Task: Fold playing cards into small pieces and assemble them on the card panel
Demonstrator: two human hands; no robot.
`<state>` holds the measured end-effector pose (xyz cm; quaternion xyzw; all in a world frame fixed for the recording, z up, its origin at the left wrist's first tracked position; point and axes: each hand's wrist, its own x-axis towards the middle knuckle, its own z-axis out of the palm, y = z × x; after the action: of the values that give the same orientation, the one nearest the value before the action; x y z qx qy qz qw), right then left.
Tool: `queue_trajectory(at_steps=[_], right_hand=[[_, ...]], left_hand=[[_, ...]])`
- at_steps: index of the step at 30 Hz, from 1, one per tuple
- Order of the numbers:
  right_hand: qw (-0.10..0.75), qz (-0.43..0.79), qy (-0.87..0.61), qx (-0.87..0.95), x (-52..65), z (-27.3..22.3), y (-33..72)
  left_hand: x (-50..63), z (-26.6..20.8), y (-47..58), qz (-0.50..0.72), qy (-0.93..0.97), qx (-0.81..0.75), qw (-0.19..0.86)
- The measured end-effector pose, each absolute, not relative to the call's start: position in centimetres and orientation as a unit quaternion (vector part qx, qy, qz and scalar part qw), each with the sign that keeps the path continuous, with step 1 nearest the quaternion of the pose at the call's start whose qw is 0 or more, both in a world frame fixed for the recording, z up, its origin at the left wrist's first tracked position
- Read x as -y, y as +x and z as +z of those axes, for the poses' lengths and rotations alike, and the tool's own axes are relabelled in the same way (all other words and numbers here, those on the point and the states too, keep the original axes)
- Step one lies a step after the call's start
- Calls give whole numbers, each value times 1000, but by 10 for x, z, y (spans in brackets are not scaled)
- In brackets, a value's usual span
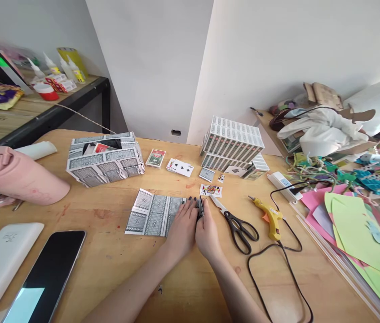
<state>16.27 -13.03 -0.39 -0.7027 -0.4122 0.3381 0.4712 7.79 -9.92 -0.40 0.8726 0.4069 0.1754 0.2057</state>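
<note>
My left hand [186,223] lies flat, fingers stretched out, on the right part of a panel of joined playing cards [154,215] showing grey patterned backs. Close against it, my right hand [207,233] is closed on a dark, narrow playing card [201,208] standing on edge; whether this card joins the panel is hidden. Just beyond my right fingertips lies a face-up card [213,191]. Black-handled scissors [235,224] rest to the right, blades pointing toward that card. A yellow glue gun [271,217] lies further right with its black cord.
A box covered in cards [105,159] stands at the back left, a stacked card structure [232,141] at the back right. Between them lie a card pack [156,158] and loose cards [179,167]. A pink tumbler [18,175], phone [46,278], power strip [284,186] and coloured paper [361,233] flank the workspace.
</note>
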Motion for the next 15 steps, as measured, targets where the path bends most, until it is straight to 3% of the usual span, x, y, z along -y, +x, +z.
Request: queue_trajectory(at_steps=[4, 9, 15], right_hand=[[489, 370, -687, 390, 129, -1, 163], [531, 451, -613, 373, 137, 9, 182], [583, 453, -576, 352, 144, 16, 207]], left_hand=[[98, -4, 79, 198, 862, -398, 243], [100, 27, 55, 284, 797, -389, 364], [81, 57, -28, 529, 591, -512, 329]])
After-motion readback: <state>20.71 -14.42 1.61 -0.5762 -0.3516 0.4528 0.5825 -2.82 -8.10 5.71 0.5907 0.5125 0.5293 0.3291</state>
